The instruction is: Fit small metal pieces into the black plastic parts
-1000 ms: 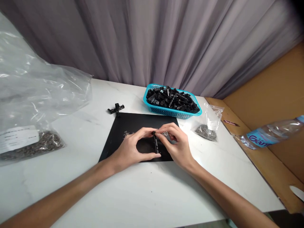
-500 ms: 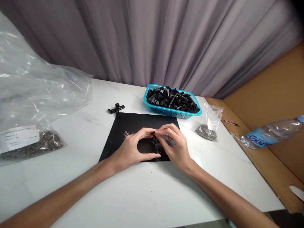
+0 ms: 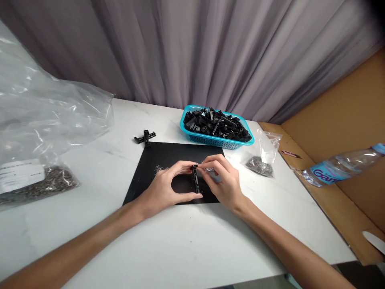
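My left hand [image 3: 164, 184] holds a narrow black plastic part [image 3: 196, 180] by its two ends, thumb at the near end and fingers at the far end. The part stands over a black mat [image 3: 177, 152]. At its far end, my right hand [image 3: 224, 178] has thumb and forefinger pinched together; whatever is between them is too small to make out. Small metal pieces lie on the mat in two heaps, one [image 3: 159, 169] left of my left hand, the other [image 3: 208, 168] partly hidden behind my right fingers.
Behind the mat stands a blue basket [image 3: 210, 141] full of black parts. Two crossed black parts [image 3: 145, 137] lie at the mat's back left corner. Bags of metal pieces [image 3: 57, 178] [image 3: 260, 165] flank the mat. A bottle [image 3: 331, 172] lies at the right.
The black part has turned slightly, showing more of its slotted face. My right fingers have shifted a little, and the heap behind them shows more. The whole view has moved slightly.
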`<state>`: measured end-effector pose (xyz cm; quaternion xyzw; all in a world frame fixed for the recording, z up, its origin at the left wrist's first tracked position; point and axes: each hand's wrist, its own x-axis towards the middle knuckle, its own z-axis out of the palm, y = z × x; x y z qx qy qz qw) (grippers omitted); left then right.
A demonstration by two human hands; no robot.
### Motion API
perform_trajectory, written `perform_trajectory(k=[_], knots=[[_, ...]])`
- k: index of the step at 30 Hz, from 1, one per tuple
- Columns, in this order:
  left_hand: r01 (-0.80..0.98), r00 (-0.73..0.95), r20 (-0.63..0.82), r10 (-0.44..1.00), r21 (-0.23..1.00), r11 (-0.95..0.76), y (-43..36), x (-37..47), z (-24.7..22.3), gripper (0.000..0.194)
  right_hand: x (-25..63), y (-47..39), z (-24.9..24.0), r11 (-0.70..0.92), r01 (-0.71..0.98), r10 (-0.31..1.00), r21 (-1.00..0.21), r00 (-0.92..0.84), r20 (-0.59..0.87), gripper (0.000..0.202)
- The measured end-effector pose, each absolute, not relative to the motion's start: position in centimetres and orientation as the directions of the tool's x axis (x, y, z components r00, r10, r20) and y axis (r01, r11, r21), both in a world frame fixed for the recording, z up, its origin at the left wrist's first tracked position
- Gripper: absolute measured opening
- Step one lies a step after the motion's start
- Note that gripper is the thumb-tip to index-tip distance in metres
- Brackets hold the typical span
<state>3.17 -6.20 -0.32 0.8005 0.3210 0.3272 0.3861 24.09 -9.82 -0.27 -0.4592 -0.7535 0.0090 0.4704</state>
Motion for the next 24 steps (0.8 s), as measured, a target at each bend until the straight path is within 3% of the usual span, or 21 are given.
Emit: perform_trajectory(k=[9, 24], knots=[[0.264, 0.594, 0.292, 0.75, 0.81, -0.524, -6.18, 3.15, -0.53, 0.069, 24.06, -9.96, 0.22, 0.59, 0.728, 0.668, -0.348, -0.199, 0.717, 0.007], [0.276, 0.593, 0.271, 0.759, 0.817, -0.507, -6.25, 3.17, -0.39, 0.069, 24.62, -9.77, 0.5, 0.627, 0.615, 0.704, -0.478, -0.187, 0.685, 0.011]])
